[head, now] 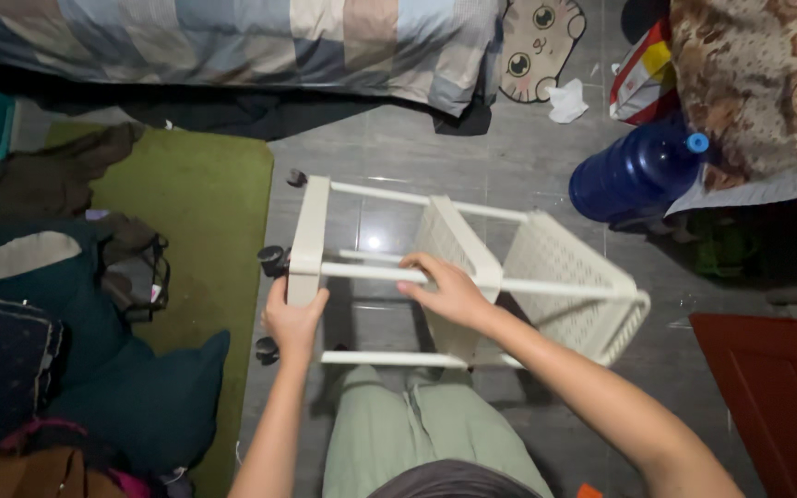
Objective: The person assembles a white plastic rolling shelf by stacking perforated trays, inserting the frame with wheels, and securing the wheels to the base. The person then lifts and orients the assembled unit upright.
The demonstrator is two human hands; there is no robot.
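Observation:
A white plastic trolley rack [565,267] lies on its side on the grey tiled floor, with perforated shelf baskets and thin poles. My left hand [293,320] grips the flat bottom panel [309,235], which carries small black caster wheels [272,259]. My right hand [446,288] rests curled over a horizontal pole [555,288] beside the middle basket. My legs in pale green trousers sit below the rack.
A green rug [197,212] lies left of the rack, with dark cushions and clothes on it. A blue water bottle [636,171] stands at the upper right. A bed with a checked cover runs along the top. A red board [781,397] lies at the lower right.

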